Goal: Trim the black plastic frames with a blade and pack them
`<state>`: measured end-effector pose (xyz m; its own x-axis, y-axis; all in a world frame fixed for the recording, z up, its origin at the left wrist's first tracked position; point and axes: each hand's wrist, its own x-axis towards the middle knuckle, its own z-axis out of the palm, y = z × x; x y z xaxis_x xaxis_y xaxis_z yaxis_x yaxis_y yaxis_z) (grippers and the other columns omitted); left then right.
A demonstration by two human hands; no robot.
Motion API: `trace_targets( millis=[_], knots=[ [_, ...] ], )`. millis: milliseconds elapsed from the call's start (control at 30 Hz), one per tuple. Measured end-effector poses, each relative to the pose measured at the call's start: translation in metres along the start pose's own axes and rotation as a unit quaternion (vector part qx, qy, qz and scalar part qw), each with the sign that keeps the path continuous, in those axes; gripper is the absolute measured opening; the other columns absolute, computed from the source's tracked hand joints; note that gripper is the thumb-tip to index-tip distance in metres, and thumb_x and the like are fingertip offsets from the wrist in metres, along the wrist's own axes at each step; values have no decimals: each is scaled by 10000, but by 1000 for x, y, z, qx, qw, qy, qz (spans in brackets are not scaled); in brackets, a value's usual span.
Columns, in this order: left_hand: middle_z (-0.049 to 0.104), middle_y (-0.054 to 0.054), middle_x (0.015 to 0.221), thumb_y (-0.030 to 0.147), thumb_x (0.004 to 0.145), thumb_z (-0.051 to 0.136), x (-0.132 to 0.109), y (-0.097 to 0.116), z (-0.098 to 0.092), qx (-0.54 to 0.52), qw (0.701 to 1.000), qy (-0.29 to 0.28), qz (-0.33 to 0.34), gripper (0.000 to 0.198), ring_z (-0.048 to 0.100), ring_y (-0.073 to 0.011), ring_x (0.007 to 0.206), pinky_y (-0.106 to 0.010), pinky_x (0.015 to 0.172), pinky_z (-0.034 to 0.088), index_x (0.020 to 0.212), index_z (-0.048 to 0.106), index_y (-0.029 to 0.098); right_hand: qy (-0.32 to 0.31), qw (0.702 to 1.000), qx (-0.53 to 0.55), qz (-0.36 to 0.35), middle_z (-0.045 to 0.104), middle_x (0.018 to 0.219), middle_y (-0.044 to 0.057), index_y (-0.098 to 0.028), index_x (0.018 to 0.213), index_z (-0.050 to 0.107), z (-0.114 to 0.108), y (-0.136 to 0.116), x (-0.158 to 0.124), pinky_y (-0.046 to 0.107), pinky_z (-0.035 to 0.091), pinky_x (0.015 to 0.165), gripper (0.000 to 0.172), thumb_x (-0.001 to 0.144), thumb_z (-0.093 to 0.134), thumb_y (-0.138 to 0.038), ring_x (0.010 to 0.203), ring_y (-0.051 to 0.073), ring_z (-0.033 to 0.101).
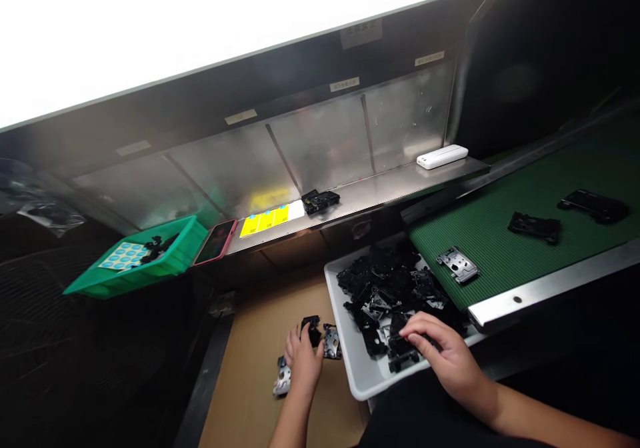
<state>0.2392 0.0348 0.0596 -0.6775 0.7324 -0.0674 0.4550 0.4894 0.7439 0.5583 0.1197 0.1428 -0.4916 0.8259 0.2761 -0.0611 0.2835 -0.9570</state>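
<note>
My left hand [304,361] is over the cardboard-brown work surface, thumb and fingers closed around a small black moulded part [311,329]. Right beside it lies a flat part with a metal plate [331,341]; another silvery metal-plated part [283,376] sits under the hand's left side, partly hidden. My right hand [445,355] reaches over the front right of a white bin [356,375], its thumb and index finger pinched together. A black part [400,351] shows at those fingertips, among the heap of black and metal parts [375,288]; the grip is partly hidden.
A green conveyor belt [505,261] with a metal edge runs at the right, carrying several parts. Across the back, a metal shelf [370,198] holds a black part, yellow labels [265,220], a phone [216,241] and a white device [443,157]. A green tray [150,271] stands left.
</note>
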Motion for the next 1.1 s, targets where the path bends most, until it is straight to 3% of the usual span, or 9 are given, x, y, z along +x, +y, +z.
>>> trace_targets(
  millis=[200, 300, 400, 567, 733, 800, 900, 1000, 1100],
  knots=[
    [645, -72, 1250, 361, 853, 639, -26, 38, 82, 22, 966, -217, 138, 331, 564, -261, 1224, -436, 1112, 399, 1171, 662, 273, 16, 999, 14, 24, 666, 978, 62, -232, 1000, 734, -1, 0, 2, 305, 528, 852, 183, 1011, 563, -293, 942, 206, 649],
    [673, -73, 1117, 376, 803, 747, -36, 45, 126, 25, 952, -281, 121, 354, 629, -240, 1031, -464, 971, 493, 1096, 671, 192, 5, 999, 20, 26, 663, 977, 60, -231, 1009, 736, -1, -1, 3, 299, 525, 853, 187, 1013, 559, -293, 943, 201, 650],
    [665, -60, 1064, 367, 852, 717, -36, 41, 144, -11, 949, -299, 97, 279, 631, -209, 964, -452, 902, 522, 1017, 656, 151, -7, 1000, 18, 24, 665, 984, 63, -227, 1009, 738, -2, -3, 2, 302, 524, 859, 194, 1014, 556, -295, 948, 204, 650],
    [615, -100, 1185, 391, 806, 736, -33, 41, 112, -166, 947, -261, 87, 265, 574, -271, 1158, -457, 1013, 467, 967, 657, 196, 15, 999, 20, 47, 661, 970, 51, -235, 1016, 739, -7, 1, 3, 285, 519, 828, 179, 1005, 579, -316, 917, 192, 641],
    [440, -140, 1517, 507, 887, 620, -58, 65, 60, -347, 897, -267, 58, 327, 535, -331, 1308, -474, 1005, 491, 1071, 592, 239, 12, 997, 48, 59, 646, 954, 49, -242, 988, 738, -7, -3, 5, 288, 510, 818, 178, 1008, 576, -312, 900, 189, 629],
    [460, -130, 1525, 465, 908, 616, -73, 81, 43, -438, 853, -283, 25, 286, 554, -326, 1304, -473, 1023, 482, 1095, 578, 252, -13, 997, 67, 33, 638, 927, 44, -251, 988, 737, -7, -12, 4, 289, 504, 781, 178, 1012, 563, -282, 854, 179, 618],
    [550, -107, 1466, 357, 891, 665, -91, 105, 26, -593, 743, -303, -59, 276, 576, -297, 1286, -450, 1073, 447, 1142, 608, 256, -105, 989, 94, -51, 648, 894, 51, -260, 1033, 740, -9, -29, 3, 316, 503, 770, 181, 1002, 562, -248, 836, 189, 612],
    [657, -87, 1331, 325, 895, 645, -102, 121, 23, -678, 652, -305, -151, 335, 637, -246, 1194, -400, 1068, 456, 1222, 637, 254, -179, 973, 116, -94, 673, 891, 65, -248, 1053, 740, -7, -40, 5, 342, 511, 794, 181, 987, 572, -240, 845, 202, 625],
    [700, -91, 1252, 289, 906, 626, -108, 127, 28, -702, 589, -319, -241, 302, 676, -204, 1099, -335, 1033, 478, 1186, 687, 194, -190, 973, 109, -78, 695, 901, 70, -231, 1025, 744, 0, -39, 7, 354, 511, 851, 180, 989, 568, -233, 867, 201, 645]
  ],
)
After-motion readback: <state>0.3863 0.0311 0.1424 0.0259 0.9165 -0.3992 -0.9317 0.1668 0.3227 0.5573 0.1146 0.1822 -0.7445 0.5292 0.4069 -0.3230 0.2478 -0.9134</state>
